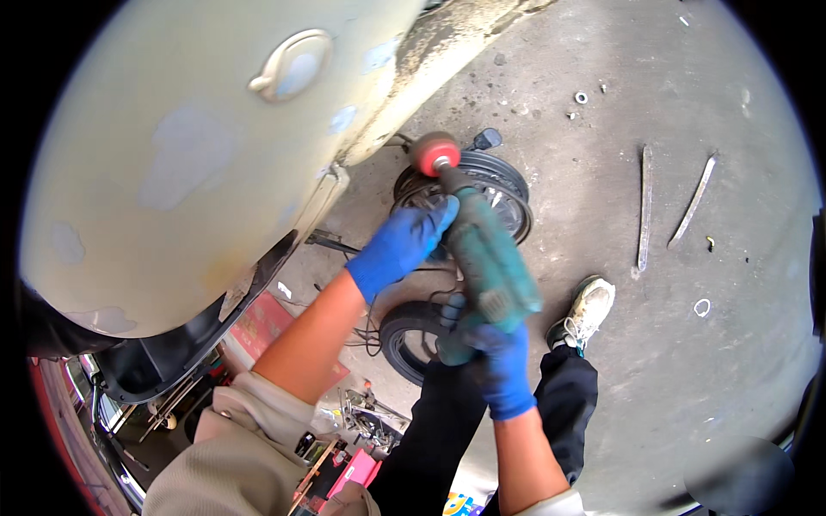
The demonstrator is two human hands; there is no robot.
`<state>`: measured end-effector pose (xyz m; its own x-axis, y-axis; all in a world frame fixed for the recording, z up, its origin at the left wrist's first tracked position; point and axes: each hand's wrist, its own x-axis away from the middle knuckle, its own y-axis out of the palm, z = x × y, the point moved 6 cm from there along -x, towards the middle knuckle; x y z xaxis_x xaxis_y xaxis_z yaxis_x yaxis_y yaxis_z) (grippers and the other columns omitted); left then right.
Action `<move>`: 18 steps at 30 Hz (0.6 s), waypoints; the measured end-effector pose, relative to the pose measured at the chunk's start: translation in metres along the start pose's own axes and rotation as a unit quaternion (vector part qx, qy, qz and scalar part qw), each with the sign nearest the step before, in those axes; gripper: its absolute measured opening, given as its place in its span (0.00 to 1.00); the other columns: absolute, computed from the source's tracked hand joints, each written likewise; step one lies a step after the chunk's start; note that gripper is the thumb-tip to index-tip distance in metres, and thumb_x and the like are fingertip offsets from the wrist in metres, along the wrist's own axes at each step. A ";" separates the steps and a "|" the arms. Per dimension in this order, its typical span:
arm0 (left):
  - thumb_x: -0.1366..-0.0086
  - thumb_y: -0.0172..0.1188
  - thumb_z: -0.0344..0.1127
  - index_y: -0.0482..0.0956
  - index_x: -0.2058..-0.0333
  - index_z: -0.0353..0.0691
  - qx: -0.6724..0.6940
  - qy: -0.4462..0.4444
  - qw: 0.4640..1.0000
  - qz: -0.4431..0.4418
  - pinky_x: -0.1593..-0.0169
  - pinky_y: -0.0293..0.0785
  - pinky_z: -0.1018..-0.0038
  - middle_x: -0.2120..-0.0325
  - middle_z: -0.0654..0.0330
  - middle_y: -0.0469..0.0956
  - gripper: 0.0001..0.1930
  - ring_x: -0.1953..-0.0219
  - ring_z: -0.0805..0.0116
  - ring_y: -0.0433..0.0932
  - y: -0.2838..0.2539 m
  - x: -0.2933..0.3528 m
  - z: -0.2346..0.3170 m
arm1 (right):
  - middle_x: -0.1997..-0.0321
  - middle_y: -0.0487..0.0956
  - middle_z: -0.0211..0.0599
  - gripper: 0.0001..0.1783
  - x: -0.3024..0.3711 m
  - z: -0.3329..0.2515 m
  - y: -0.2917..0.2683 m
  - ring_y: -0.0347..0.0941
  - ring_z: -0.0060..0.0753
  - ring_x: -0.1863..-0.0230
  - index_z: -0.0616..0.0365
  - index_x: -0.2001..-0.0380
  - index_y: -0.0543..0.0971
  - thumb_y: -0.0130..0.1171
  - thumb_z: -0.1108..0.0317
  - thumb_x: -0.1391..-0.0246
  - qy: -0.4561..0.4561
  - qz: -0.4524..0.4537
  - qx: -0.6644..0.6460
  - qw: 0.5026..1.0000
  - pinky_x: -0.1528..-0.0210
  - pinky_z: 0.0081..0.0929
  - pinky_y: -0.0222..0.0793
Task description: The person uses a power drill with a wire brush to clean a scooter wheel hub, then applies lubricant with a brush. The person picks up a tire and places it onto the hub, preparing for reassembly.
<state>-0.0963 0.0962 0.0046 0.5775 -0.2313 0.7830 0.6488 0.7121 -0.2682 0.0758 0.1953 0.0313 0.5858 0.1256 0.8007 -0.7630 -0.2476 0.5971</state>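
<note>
A teal power drill (pixel 490 249), smeared by motion, points up and to the left, with a round red attachment (pixel 436 155) at its front end. My right hand (pixel 506 365), in a blue glove, is closed around its rear handle. My left hand (pixel 404 241), gloved in blue too, grips the drill near its front, thumb along the side. The red attachment is just off the lower edge of a beige vehicle body panel (pixel 215 249); whether it touches cannot be told. Pale grey patches and a round flap (pixel 297 67) mark that panel.
Below the drill lie a wheel rim (pixel 508 176), a black tire (pixel 391 344) and dark cables. Tools (pixel 366 417) are strewn at lower left by a red board (pixel 288 331). Two thin strips (pixel 645 206) and a small ring (pixel 703 308) lie on the concrete floor, right of my shoe (pixel 589 310).
</note>
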 end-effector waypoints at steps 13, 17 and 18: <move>0.59 0.73 0.50 0.64 0.39 0.36 -0.582 0.034 0.806 -0.101 0.38 0.66 0.64 0.44 0.42 0.69 0.48 0.41 0.50 0.70 0.035 -0.114 0.039 | 0.56 0.74 0.47 0.36 0.028 -0.127 -0.127 0.72 0.47 0.55 0.69 0.46 0.66 0.53 0.75 0.67 -0.170 0.105 -0.225 0.954 0.49 0.43 0.71; 0.56 0.70 0.52 0.67 0.43 0.38 -0.642 0.083 0.759 -0.077 0.41 0.68 0.62 0.49 0.45 0.71 0.43 0.46 0.49 0.71 0.064 -0.070 0.039 | 0.58 0.74 0.46 0.35 0.030 -0.143 -0.132 0.72 0.47 0.56 0.69 0.47 0.67 0.53 0.74 0.66 -0.156 0.076 -0.232 0.957 0.49 0.43 0.71; 0.55 0.69 0.52 0.67 0.44 0.40 -0.652 0.102 0.749 -0.056 0.43 0.69 0.60 0.51 0.46 0.71 0.41 0.48 0.49 0.71 0.073 -0.052 0.037 | 0.58 0.74 0.46 0.34 0.033 -0.146 -0.131 0.72 0.47 0.56 0.69 0.48 0.67 0.54 0.74 0.66 -0.152 0.079 -0.243 0.955 0.50 0.43 0.71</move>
<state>-0.0973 0.1848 -0.0352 0.4608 -0.4317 0.7755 0.5553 -0.5413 -0.6313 0.1546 0.3719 -0.0134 0.4487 -0.1796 0.8755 -0.8416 0.2448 0.4815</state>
